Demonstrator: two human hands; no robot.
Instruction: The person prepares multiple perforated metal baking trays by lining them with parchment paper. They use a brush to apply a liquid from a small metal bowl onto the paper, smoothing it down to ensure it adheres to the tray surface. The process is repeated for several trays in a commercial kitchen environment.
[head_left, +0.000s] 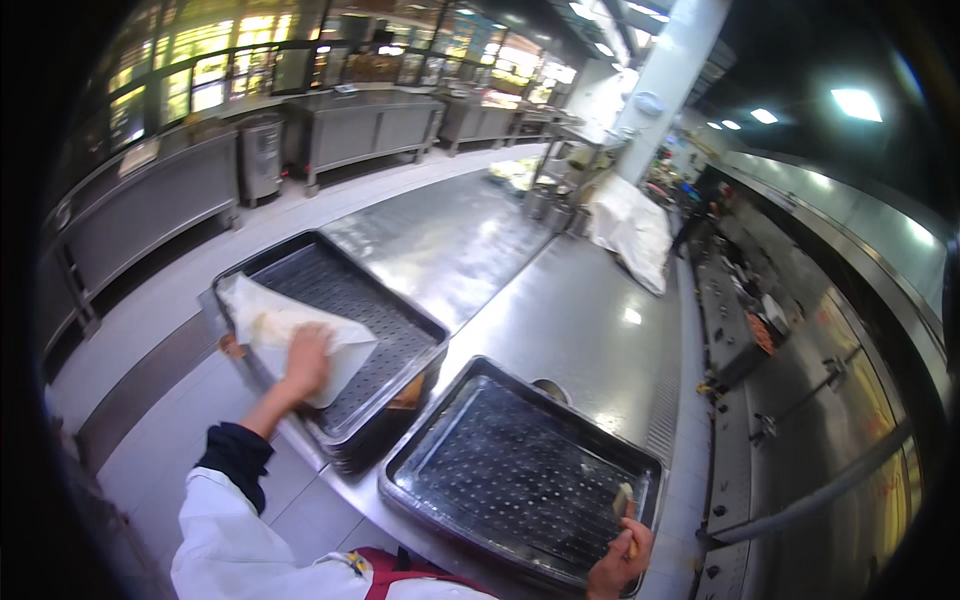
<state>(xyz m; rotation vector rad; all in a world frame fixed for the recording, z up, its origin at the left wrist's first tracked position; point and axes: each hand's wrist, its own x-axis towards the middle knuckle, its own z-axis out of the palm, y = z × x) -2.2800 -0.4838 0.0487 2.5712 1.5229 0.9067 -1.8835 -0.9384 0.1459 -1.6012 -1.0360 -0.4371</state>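
My left hand lies on a sheet of white paper at the near left part of a black perforated baking tray; whether its fingers grip the paper cannot be made out. That tray tops a stack on the steel table. In my right hand is a pastry brush with a wooden handle, its bristles over the right side of a second black tray. The surface of this second tray looks wet and shiny.
A steel worktable extends beyond both trays. Behind the right tray's rim a round metal container partly shows. White cloth covers something at the far end. Steel cabinets line the far left, and cooking ranges the right.
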